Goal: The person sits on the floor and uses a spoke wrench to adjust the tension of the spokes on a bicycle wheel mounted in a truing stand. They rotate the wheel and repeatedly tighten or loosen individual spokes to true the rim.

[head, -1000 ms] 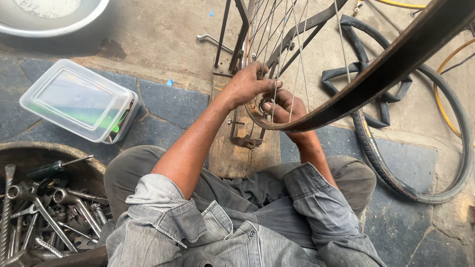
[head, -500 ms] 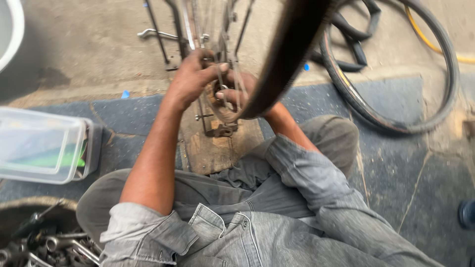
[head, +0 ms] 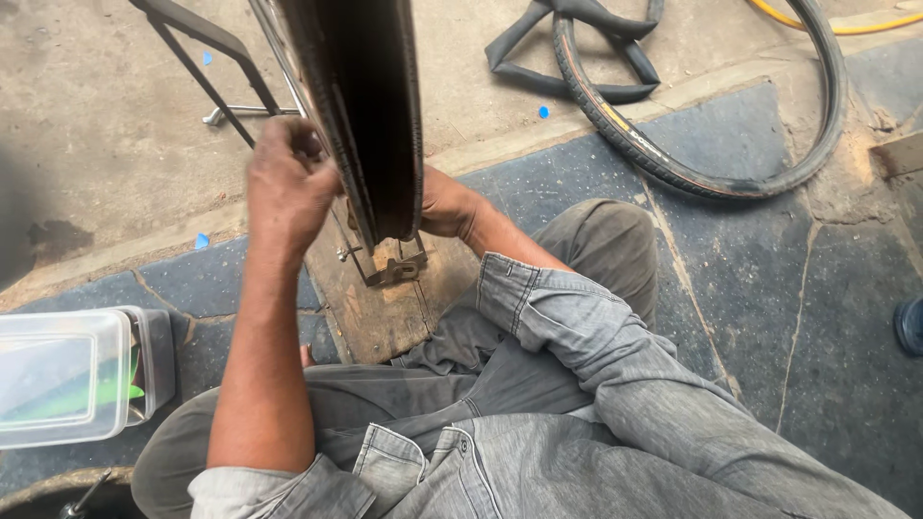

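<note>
The wheel (head: 370, 115) is stood upright, edge-on, in a stand on the wooden board (head: 380, 308). Its rim is pinched by the curled fingers of the left hand (head: 286, 187); the right hand (head: 444, 204) is pressed behind it, fingers hidden. With an uneven grip, fingers could be caught in spokes.

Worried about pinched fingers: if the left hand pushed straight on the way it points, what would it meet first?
The left hand points at the upright bicycle wheel and already seems to touch its rim, so it meets that first; depth is unclear.
</note>
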